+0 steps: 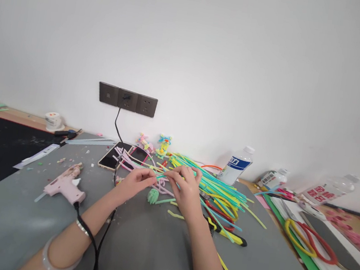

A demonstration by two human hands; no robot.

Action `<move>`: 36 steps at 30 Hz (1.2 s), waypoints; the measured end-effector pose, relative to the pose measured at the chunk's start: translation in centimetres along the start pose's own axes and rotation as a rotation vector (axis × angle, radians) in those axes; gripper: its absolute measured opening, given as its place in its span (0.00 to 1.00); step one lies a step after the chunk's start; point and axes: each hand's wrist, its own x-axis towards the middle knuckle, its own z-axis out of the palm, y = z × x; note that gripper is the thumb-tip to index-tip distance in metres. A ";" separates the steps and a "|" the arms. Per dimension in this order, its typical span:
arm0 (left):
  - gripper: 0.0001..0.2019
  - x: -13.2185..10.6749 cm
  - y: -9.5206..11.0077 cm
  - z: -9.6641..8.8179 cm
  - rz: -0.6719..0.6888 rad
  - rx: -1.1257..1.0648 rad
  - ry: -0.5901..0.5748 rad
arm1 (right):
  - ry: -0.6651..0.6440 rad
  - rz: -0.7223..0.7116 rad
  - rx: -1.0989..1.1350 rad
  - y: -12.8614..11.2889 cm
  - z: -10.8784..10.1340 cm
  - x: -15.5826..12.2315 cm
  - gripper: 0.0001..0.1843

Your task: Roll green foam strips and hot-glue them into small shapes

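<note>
Both hands meet over the grey mat (148, 256). Thumb and fingertips of my left hand (135, 183) pinch one end of a short teal pipe cleaner (160, 177). The other end is between the fingertips of my right hand (186, 189). Just below the fingers lies a small mint-green coiled piece (153, 196) with a stem. Behind and to the right spreads a heap of teal and yellow pipe cleaners (216, 183). Pink-lilac pipe cleaners (125, 158) lie beyond my left hand, partly hidden by it.
A pink glue gun (66, 185) lies at left, its black cable (92, 234) running past my left forearm. Yellow-black pliers (229, 235) sit beside my right forearm. A phone (113, 156), two small figures (164, 146), a bottle (235, 166) and scissors (309, 240) stand or lie farther out.
</note>
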 end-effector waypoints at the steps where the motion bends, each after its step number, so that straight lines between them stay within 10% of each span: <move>1: 0.16 0.0 0.1 0.0 -0.005 0.009 -0.008 | -0.001 -0.004 0.004 0.0 0.0 0.0 0.10; 20: 0.19 0.0 -0.7 0.9 0.133 -0.217 0.277 | 0.023 0.209 0.395 -3.7 3.0 -0.6 0.09; 36: 0.15 0.4 -0.7 -0.5 0.088 0.103 0.096 | 0.039 0.059 0.051 -0.1 0.4 -0.3 0.09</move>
